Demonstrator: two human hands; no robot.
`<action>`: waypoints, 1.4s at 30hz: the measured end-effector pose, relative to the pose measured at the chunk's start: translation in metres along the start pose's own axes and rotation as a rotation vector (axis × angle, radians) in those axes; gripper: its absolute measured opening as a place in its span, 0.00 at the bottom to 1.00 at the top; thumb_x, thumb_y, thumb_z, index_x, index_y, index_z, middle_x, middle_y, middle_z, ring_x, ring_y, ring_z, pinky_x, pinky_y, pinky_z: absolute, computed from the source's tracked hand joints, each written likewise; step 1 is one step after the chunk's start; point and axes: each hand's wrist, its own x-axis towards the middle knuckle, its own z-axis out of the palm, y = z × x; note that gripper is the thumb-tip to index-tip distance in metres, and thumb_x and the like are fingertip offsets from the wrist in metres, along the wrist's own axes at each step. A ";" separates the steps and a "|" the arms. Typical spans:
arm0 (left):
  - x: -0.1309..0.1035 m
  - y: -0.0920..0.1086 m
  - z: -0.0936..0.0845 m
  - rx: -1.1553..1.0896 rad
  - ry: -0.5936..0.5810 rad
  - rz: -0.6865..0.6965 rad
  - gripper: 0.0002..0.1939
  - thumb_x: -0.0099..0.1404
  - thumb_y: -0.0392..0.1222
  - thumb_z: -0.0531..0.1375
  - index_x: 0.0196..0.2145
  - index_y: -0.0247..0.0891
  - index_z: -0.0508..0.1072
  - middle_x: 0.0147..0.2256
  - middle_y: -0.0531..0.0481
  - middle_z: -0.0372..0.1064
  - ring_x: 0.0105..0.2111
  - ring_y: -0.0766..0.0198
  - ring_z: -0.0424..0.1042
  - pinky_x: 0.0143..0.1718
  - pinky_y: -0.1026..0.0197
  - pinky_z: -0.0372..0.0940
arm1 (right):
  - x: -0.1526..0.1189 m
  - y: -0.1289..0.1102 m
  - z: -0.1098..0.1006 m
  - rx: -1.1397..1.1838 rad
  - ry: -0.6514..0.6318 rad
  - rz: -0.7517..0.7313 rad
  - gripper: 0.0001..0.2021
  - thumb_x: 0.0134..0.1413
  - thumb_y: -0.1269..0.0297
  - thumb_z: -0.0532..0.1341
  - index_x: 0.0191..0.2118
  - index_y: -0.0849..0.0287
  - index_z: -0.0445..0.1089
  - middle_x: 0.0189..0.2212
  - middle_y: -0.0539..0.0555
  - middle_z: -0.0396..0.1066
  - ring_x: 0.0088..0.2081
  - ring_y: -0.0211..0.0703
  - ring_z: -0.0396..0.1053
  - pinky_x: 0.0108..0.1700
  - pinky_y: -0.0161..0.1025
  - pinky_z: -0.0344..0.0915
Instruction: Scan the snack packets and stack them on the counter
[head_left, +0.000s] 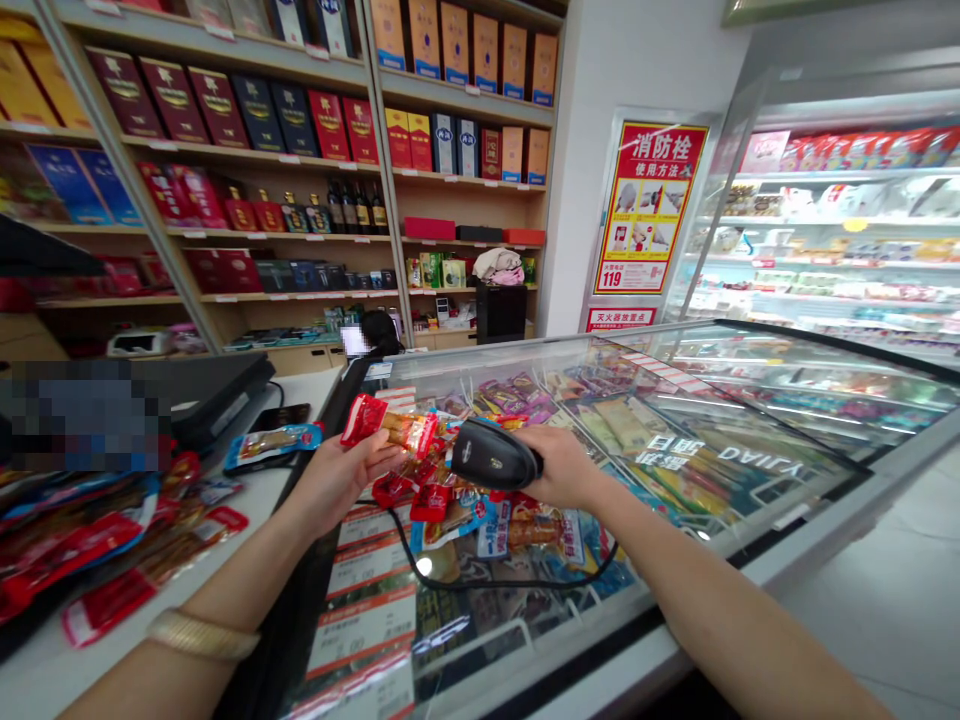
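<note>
My left hand (349,475) pinches a red and clear snack packet (405,428) by its lower edge, with brown sticks of food showing inside. Closed around the handle of a black barcode scanner (491,455) is my right hand (562,465). The scanner's head points left, close beside the packet. A black cable (510,584) loops from it across the glass lid of a chest freezer (660,440). Under the scanner, more packets lie on the glass, among them red ones (431,500) and a blue and white one (525,530).
On the white counter (285,520) at left lies a heap of red and blue snack packets (150,540). A blue packet (274,445) lies near a black device (202,395). Shelves of boxed bottles (300,120) stand behind, and a lit display fridge (847,220) at right. A person's head (380,332) shows beyond the freezer.
</note>
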 end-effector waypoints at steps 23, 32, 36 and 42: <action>0.034 0.010 -0.052 1.322 0.304 0.603 0.29 0.59 0.45 0.57 0.57 0.34 0.68 0.53 0.35 0.66 0.51 0.47 0.69 0.53 0.49 0.64 | -0.006 0.039 -0.006 -0.071 0.201 0.308 0.09 0.47 0.59 0.62 0.32 0.57 0.72 0.29 0.55 0.76 0.30 0.46 0.71 0.34 0.36 0.61; 0.038 0.025 -0.090 1.650 0.364 0.190 0.38 0.57 0.37 0.56 0.65 0.27 0.55 0.62 0.27 0.57 0.64 0.34 0.51 0.61 0.31 0.43 | -0.006 0.038 -0.002 -0.059 0.199 0.271 0.10 0.46 0.60 0.63 0.36 0.57 0.74 0.31 0.55 0.77 0.32 0.47 0.73 0.35 0.37 0.63; 0.031 0.031 -0.083 1.713 0.370 0.139 0.32 0.60 0.38 0.54 0.62 0.25 0.61 0.58 0.24 0.61 0.58 0.33 0.61 0.57 0.35 0.54 | -0.006 0.037 -0.002 -0.059 0.213 0.280 0.10 0.46 0.61 0.63 0.36 0.57 0.75 0.31 0.56 0.77 0.32 0.47 0.73 0.35 0.37 0.63; 0.021 0.039 -0.078 1.771 0.338 0.101 0.24 0.61 0.35 0.54 0.55 0.32 0.72 0.55 0.30 0.65 0.55 0.34 0.65 0.51 0.38 0.61 | -0.006 0.037 -0.002 -0.080 0.209 0.277 0.08 0.46 0.63 0.63 0.35 0.57 0.75 0.30 0.55 0.77 0.31 0.46 0.73 0.34 0.36 0.62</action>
